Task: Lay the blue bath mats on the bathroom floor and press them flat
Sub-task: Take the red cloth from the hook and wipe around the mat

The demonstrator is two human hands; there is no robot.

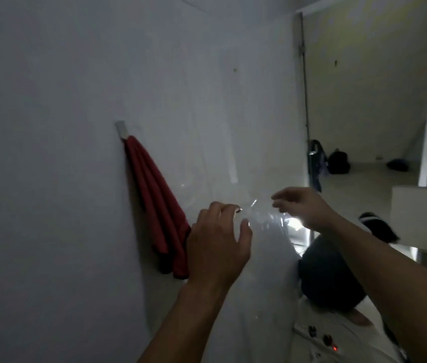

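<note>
No blue bath mat shows near my hands in this dim view. A sheet of clear plastic hangs in front of the white wall and catches glints of light. My left hand is raised at its left side, fingers curled over the film and thumb spread toward it. My right hand is at its right side, fingertips pinched together on the plastic. Far off on the floor of the other room lies a small dark blue heap, too small to identify.
A red towel hangs from a hook on the wall, left of my hands. An open doorway on the right shows a black backpack. A power strip with a red light lies low right, near my leg.
</note>
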